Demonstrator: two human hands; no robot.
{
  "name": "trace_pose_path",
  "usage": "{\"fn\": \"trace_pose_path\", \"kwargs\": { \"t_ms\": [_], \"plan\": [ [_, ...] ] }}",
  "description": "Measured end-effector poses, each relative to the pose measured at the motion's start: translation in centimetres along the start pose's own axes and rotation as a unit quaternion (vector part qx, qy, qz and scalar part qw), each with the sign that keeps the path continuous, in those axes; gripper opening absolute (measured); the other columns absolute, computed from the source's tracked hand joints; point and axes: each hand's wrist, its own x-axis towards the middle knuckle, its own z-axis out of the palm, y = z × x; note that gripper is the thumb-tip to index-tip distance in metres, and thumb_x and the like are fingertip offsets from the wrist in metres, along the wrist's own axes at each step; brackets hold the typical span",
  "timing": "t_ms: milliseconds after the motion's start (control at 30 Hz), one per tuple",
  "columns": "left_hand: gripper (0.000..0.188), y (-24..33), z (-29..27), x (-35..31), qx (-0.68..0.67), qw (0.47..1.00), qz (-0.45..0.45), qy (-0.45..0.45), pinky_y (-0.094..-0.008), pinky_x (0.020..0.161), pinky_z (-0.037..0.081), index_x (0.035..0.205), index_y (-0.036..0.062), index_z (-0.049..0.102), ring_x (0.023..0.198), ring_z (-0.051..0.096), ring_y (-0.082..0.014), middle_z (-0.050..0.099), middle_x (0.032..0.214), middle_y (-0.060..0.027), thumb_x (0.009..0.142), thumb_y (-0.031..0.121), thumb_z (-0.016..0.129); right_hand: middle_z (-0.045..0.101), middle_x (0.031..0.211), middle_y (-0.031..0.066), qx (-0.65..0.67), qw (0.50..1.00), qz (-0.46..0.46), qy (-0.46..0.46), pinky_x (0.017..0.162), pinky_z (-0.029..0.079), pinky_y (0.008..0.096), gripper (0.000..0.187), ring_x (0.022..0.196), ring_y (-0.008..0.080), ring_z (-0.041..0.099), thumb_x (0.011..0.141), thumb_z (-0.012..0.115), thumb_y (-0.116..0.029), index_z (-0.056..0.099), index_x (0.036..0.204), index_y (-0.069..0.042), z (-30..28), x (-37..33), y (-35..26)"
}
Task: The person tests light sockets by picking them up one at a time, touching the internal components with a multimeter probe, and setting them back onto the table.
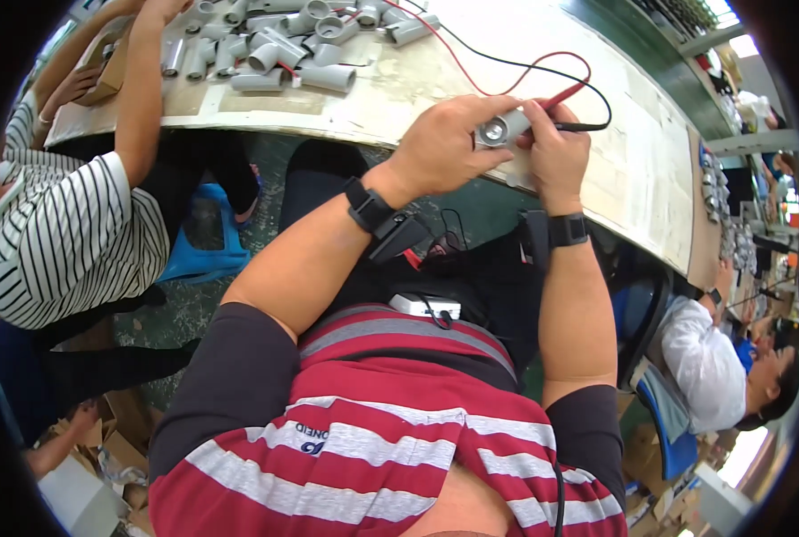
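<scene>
Over the table's near edge, my left hand (440, 148) is closed around a short grey cylindrical part (495, 132). A round, shiny metal centre shows in its end, which is turned toward me. My right hand (559, 161) is closed at the part's other end, with a red test probe (568, 93) and a black test probe (585, 127) in its fingers. The probe tips are hidden behind my fingers and the part, so I cannot tell what they touch. Red and black leads loop away from the probes across the table.
Many similar grey tubular parts (278, 49) lie heaped on the white table (381, 116) at the far left. Beside them, a person in a striped shirt (86, 233) reaches by a cardboard box (108, 72). A blue stool (204, 237) stands below. Another person (708, 358) sits at the right.
</scene>
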Motion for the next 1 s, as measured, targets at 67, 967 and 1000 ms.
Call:
{"fn": "trace_pose_path", "kwargs": {
  "t_ms": [67,967,1000],
  "plan": [
    [0.063,0.0,-0.1,-0.2,-0.009,1.0,0.004,0.007,-0.0369,0.09,0.056,0.135,0.0051,0.064,0.102,0.07,-0.0324,0.072,0.113,-0.019,0.077,0.016,0.086,0.068,0.075,0.0021,-0.01,1.0,-0.002,-0.001,0.054,0.047,0.0229,0.019,0.06,0.009,0.061,0.096,0.073,-0.018,0.073,0.101,0.001,0.3,-0.1,-0.1],
    [0.062,0.7,-0.5,0.1,-0.015,1.0,-0.008,0.0,-0.0418,0.096,0.054,0.132,0.005,0.063,0.107,0.068,-0.0374,0.071,0.117,-0.0201,0.074,0.016,0.082,0.068,0.079,0.0034,-0.011,0.999,-0.027,-0.037,0.053,0.045,0.0235,0.019,0.06,0.0088,0.059,0.099,0.07,-0.02,0.072,0.101,-0.001,-1.1,1.5,2.0],
    [0.062,0.6,-0.2,0.1,-0.026,1.0,-0.013,0.002,-0.0418,0.096,0.054,0.132,0.0045,0.063,0.108,0.068,-0.0377,0.071,0.117,-0.0203,0.074,0.016,0.082,0.068,0.079,0.0034,-0.001,0.999,-0.031,-0.042,0.053,0.045,0.0235,0.019,0.06,0.0088,0.059,0.099,0.07,-0.02,0.072,0.101,-0.001,-1.3,1.5,2.1]
  ]
}}
